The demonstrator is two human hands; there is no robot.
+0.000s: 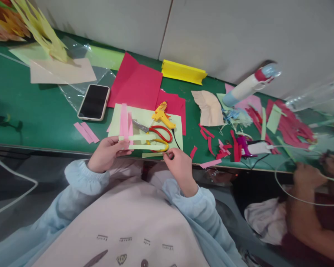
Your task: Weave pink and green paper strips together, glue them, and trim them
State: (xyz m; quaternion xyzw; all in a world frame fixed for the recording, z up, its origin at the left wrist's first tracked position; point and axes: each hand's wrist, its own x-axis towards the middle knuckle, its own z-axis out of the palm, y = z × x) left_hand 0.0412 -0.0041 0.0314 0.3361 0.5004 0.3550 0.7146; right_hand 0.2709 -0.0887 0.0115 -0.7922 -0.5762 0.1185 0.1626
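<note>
Crossed pink paper strips [124,122] and pale green paper strips [144,147] are pinched where they overlap by my left hand [105,152]. The pink ones point away from me and the green ones run to the right. My right hand [180,165] is closed, its fingertips at the end of another, darker-looking green paper strip [151,155] by the table edge. Beyond the strips lie scissors [158,131] with red and orange handles and a yellow glue gun [163,115], both on a pale green sheet [178,128].
Red sheets [137,81], a phone [94,102] and loose pink strips [86,132] lie on the green table [44,111]. A yellow channel-shaped piece [183,72] stands by the wall. Right are red scraps [210,145], a bottle [247,87], and a co-worker's hands [308,176] with a strip.
</note>
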